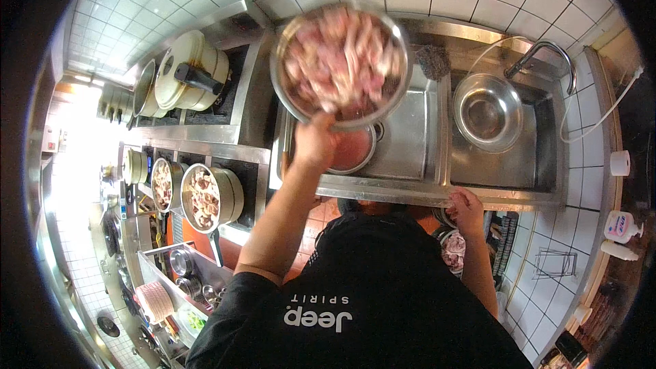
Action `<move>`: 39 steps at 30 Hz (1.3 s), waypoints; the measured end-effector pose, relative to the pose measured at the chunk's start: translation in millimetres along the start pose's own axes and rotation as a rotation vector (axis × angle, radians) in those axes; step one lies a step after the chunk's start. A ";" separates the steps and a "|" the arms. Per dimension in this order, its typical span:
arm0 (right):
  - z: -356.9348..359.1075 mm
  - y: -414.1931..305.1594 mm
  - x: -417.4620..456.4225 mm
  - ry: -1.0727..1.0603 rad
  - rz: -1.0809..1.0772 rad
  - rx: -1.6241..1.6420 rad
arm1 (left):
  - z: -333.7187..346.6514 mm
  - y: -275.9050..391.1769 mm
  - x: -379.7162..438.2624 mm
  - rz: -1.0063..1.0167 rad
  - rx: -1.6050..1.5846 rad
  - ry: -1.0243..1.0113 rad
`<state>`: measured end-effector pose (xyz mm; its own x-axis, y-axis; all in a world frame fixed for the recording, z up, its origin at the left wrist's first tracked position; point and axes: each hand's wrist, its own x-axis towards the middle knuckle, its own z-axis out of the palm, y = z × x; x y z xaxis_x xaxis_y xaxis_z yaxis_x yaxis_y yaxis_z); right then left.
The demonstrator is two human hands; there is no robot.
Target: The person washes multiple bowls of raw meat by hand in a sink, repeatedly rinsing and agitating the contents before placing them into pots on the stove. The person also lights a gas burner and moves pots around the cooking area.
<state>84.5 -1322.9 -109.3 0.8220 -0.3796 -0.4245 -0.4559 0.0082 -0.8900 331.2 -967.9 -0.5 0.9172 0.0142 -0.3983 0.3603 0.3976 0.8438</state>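
Near the top middle, my left hand grips the near rim of a metal bowl heaped with raw meat pieces; the bowl is slightly blurred. Below it, partly covered, a round container of reddish liquid stands in the left sink basin. At the sink's front edge on the right is my right hand, its fingers partly curled by the metal rim; whether it grips anything is unclear. An empty-looking metal bowl sits in the right basin.
A curved faucet rises behind the right basin. Left of the sink, a lidded pressure cooker and pots of meat stand on stoves. A dark scouring pad lies on the sink's back ledge. A container of meat stands low beside me.
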 end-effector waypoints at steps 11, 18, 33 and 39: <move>15.1 12.5 11.7 -0.095 0.132 0.010 | -28.2 -47.5 -87.7 -0.512 -0.073 0.138; 50.9 24.8 65.9 -0.187 0.134 -0.241 | -112.5 162.4 -183.0 -0.052 -0.234 0.222; 174.6 1.5 37.7 -0.164 0.110 -0.547 | -471.1 436.6 18.9 0.363 -0.060 0.753; 224.2 -63.9 9.5 -0.196 0.206 -0.739 | -529.7 462.4 130.7 0.315 0.182 0.911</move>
<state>197.9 -1119.6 -93.8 0.7105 -0.2664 -0.6513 -0.6572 -0.5822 -0.4788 527.5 -296.2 147.2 0.5213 0.8282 -0.2055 0.2120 0.1076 0.9713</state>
